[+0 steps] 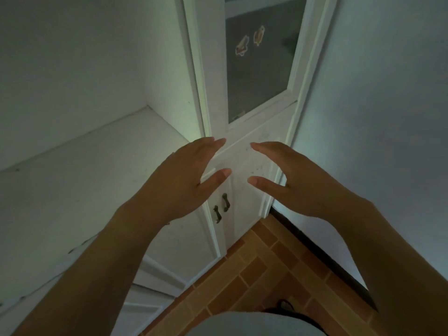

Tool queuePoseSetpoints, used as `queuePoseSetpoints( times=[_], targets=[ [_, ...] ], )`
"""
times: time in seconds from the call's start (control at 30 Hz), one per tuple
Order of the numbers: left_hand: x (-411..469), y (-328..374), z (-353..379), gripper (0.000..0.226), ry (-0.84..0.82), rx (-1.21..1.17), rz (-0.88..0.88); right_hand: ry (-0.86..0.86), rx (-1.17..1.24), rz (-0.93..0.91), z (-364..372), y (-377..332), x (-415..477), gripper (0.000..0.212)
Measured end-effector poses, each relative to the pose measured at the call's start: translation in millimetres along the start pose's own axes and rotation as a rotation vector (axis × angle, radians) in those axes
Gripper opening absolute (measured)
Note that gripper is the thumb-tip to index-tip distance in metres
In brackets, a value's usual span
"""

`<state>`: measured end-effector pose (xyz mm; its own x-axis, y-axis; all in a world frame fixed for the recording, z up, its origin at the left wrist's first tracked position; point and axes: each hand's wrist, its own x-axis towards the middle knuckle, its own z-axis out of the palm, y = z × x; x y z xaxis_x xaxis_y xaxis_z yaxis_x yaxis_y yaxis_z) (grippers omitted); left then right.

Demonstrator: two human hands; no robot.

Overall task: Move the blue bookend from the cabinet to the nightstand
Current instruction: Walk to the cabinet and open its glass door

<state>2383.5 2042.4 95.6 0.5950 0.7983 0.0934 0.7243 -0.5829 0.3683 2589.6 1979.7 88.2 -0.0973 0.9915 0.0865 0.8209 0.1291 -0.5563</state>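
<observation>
Both hands are open and hold nothing: left hand (179, 180) and right hand (295, 183) hover before the white cabinet (97, 185). No blue bookend shows here. The step seems to be the search, so the next move must first find it.

Tiled floor, plain wall and two stickers are shown.
A floor (264, 275) of orange-brown, brick-patterned tiles is seen at lower centre, bordered on the right by a dark skirting strip (322, 255) at the foot of a pale wall (388, 93). An orange-and-white sticker (242, 46) is stuck on a grey pane (257, 93), with a smaller sticker (259, 35) just beside it, up and to the right.
</observation>
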Motion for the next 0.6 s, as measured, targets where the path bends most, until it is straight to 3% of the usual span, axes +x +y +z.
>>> queuePoseSetpoints(
  times=[0.6],
  targets=[
    [56.8,56.2,-23.4,0.067,0.178,0.131,-0.309,-0.145,-0.02,-0.366,-76.8,52.7,96.3,0.067]
  ],
)
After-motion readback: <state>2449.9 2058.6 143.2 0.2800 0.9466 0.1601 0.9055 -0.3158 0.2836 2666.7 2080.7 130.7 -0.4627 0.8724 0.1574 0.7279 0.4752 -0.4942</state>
